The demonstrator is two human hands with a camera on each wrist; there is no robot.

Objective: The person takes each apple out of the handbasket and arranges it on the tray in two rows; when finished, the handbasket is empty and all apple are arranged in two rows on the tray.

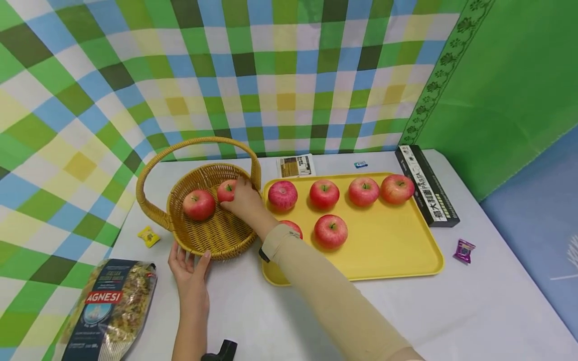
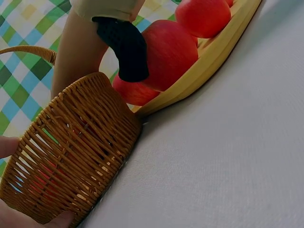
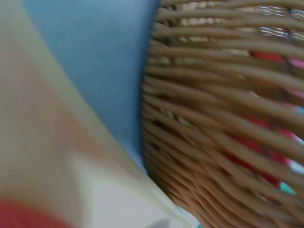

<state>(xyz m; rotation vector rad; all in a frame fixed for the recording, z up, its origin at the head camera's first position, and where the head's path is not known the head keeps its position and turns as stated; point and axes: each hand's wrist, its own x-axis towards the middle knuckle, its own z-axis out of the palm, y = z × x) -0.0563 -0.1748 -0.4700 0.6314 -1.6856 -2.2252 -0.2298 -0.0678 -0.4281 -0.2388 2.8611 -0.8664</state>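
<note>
My right hand (image 1: 246, 200) reaches over the near right rim of the round wicker basket (image 1: 217, 250), its fingers around a red apple (image 1: 226, 191) inside. A second red apple (image 1: 199, 205) lies left of it in the basket. My left hand (image 1: 189, 271) rests against the basket's near left side, fingers spread along the outside; the left wrist view shows a fingertip at the rim and the thumb low on the woven wall (image 2: 80, 142). In the right wrist view the woven side (image 3: 213, 104) fills the right half, and the hand itself is hidden.
Right of the basket, a yellow tray (image 1: 384, 250) bears several apples (image 1: 331, 231), one partly behind my right sleeve. A black pasta box (image 1: 426, 185) leans at its right edge. A pasta bag (image 1: 106, 311), yellow candy (image 1: 148, 236) and purple candy (image 1: 463, 250) lie around.
</note>
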